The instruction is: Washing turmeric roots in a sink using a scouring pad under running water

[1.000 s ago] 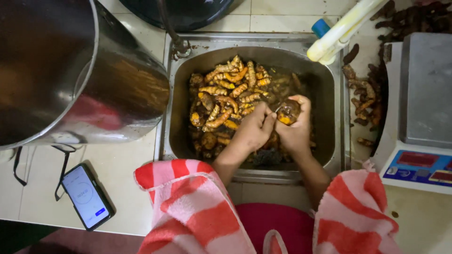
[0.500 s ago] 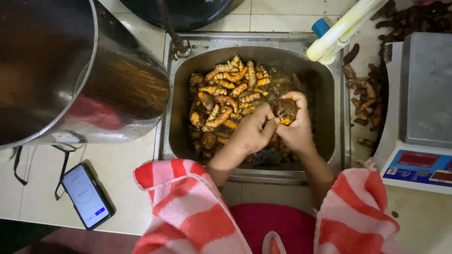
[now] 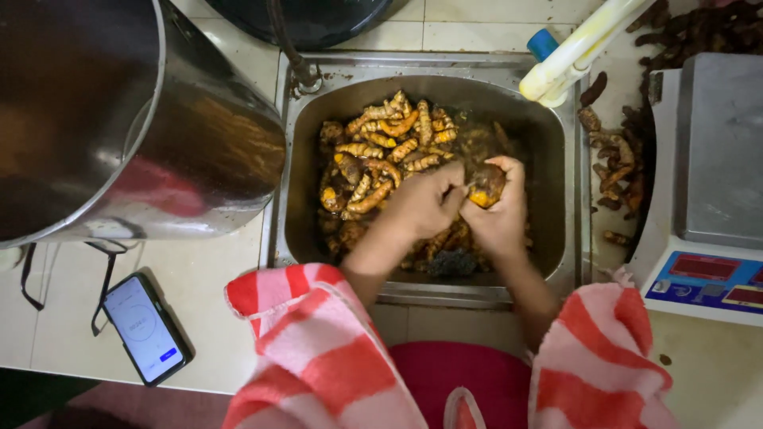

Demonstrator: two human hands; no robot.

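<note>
A steel sink [image 3: 572,183] holds a heap of orange-brown turmeric roots [image 3: 381,151] in murky water. Over the sink's right half my right hand [image 3: 501,218] grips one knobbly turmeric root [image 3: 486,187] with an orange cut face. My left hand [image 3: 425,202] is closed beside it, fingers pressed against that root, apparently on a small tool that I cannot make out. Both forearms come out of red-and-white striped sleeves.
A big steel pot [image 3: 119,119] stands left of the sink. A phone [image 3: 145,327] and black glasses [image 3: 99,270] lie on the counter at lower left. A digital scale [image 3: 711,191] sits right, with more roots [image 3: 616,171] and a yellow-white bottle [image 3: 576,52] behind.
Both hands stay over the same spot in the sink; the root has been turned slightly between them. Nothing else has moved.
</note>
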